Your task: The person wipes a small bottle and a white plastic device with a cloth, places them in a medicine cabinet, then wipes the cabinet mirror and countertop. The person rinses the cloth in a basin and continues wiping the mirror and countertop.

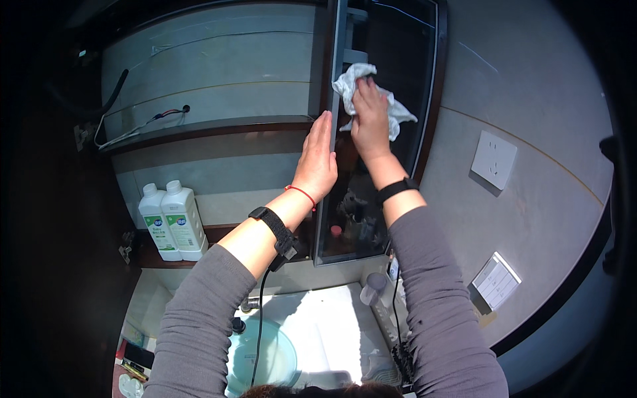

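Note:
A glass cabinet door (366,164) with a metal edge stands before me, its dark pane showing faint shelves and items. My right hand (371,117) holds a crumpled white cloth (399,117) flat against the upper part of the pane. Parts of the cloth stick out above and to the right of the fingers. With straight fingers, my left hand (317,164) rests along the left metal edge of that door and holds no loose object. Its palm is turned toward the door and is hidden.
Left of the door, an open cabinet has a dark shelf (214,133), loose wires (166,114) and two white bottles (174,224). Below are a light-blue basin (278,353), a faucet (251,303) and a translucent cup (373,288). A wall socket (493,159) is at right. A black cable (260,323) hangs from my left wrist.

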Available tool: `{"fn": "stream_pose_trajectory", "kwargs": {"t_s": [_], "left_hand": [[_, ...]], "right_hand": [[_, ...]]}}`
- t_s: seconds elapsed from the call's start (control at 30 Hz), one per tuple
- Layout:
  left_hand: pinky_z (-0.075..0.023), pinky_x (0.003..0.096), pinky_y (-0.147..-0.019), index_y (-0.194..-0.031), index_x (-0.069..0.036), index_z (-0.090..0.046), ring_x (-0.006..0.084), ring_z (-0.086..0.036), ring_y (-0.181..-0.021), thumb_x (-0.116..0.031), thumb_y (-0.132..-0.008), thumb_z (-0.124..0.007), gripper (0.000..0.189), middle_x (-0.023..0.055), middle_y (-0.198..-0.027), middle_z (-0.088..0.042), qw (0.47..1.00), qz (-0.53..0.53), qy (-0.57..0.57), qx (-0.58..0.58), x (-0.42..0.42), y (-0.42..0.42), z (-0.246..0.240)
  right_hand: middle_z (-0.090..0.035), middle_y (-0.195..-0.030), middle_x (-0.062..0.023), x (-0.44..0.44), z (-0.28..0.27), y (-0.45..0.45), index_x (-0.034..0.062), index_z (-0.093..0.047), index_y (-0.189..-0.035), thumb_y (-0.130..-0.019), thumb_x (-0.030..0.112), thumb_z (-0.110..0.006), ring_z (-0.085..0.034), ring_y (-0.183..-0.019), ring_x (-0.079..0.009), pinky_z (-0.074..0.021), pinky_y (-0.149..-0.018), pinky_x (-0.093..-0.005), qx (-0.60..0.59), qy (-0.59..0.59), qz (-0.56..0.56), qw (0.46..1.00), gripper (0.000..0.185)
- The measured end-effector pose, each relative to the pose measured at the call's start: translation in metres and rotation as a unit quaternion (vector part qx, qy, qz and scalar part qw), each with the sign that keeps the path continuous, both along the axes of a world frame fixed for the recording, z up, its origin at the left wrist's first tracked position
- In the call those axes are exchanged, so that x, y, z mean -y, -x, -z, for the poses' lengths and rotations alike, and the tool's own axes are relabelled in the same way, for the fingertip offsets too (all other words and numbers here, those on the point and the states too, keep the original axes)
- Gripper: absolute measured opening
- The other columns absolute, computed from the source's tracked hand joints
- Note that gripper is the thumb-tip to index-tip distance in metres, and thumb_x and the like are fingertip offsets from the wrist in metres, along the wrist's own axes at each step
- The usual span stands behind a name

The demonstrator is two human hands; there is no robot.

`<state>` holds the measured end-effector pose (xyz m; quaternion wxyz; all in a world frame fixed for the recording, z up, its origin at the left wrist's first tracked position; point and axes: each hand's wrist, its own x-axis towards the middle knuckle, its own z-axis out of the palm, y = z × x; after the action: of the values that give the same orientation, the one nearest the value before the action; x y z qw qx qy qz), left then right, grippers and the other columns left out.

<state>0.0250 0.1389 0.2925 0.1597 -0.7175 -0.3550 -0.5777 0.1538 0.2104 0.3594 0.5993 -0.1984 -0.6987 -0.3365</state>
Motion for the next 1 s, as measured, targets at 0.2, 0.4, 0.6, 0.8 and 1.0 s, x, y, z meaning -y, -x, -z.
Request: {"fn": "stream_pose_trajectory", "kwargs": {"t_s": [0.2,0.4,0.6,0.8,1.0], "left_hand": [[-0.0241,0.0396,-0.115,-0.147,-0.002,-0.02,0.0362,-0.028,-0.138,0.007,-0.079,-0.052,0.075,0.0206,-0.149,-0.027,1.0,-0.007,-0.004,-0.013,-0.002,0.002,0.0],[-0.0302,0.04,-0.112,-0.147,-0.004,-0.02,0.0363,-0.033,-0.134,0.006,-0.079,-0.055,0.077,0.0181,-0.149,-0.028,0.997,-0.061,-0.01,-0.044,0.004,0.004,-0.001],[-0.0288,0.0393,-0.113,-0.148,-0.003,-0.016,0.0353,-0.03,-0.136,0.003,-0.081,-0.058,0.08,0.0182,-0.15,-0.024,0.994,-0.082,0.03,-0.072,0.008,0.006,-0.005],[-0.0332,0.038,-0.11,-0.148,-0.004,-0.016,0.0344,-0.034,-0.133,0.003,-0.081,-0.058,0.079,0.0151,-0.151,-0.023,0.992,-0.093,0.014,-0.08,0.007,0.007,-0.002],[-0.0337,0.0392,-0.11,-0.148,-0.004,-0.014,0.0354,-0.034,-0.132,0.001,-0.082,-0.057,0.079,0.0155,-0.152,-0.022,0.992,-0.084,0.011,-0.088,0.001,0.011,0.0]], "right_hand": [[-0.052,-0.134,-0.0141,0.01,0.055,0.012,0.0027,-0.061,-0.116,-0.082,-0.003,-0.052,-0.042,-0.131,-0.0321,-0.0298,-0.107,-0.0544,-0.074,0.01,-0.002,0.997,0.036],[-0.062,-0.119,-0.0159,0.019,0.059,0.014,0.0007,-0.064,-0.109,-0.081,-0.005,-0.054,-0.056,-0.116,-0.0331,-0.0437,-0.099,-0.043,-0.102,-0.011,-0.024,0.994,0.03],[-0.061,-0.118,-0.0181,0.011,-0.024,-0.017,-0.0007,-0.063,-0.109,-0.079,-0.008,-0.049,-0.056,-0.109,-0.0368,-0.0464,-0.094,-0.041,-0.17,-0.072,-0.005,0.983,0.033],[-0.035,-0.146,-0.0149,-0.013,-0.103,-0.007,0.0095,-0.047,-0.132,-0.088,0.023,-0.055,-0.034,-0.132,-0.0385,-0.0284,-0.108,-0.0521,-0.043,-0.081,0.052,0.994,0.047],[-0.036,-0.147,-0.009,-0.029,-0.083,-0.011,0.0156,-0.051,-0.131,-0.091,0.023,-0.053,-0.03,-0.136,-0.0362,-0.0227,-0.109,-0.0575,-0.036,-0.081,0.11,0.99,0.041]]}}
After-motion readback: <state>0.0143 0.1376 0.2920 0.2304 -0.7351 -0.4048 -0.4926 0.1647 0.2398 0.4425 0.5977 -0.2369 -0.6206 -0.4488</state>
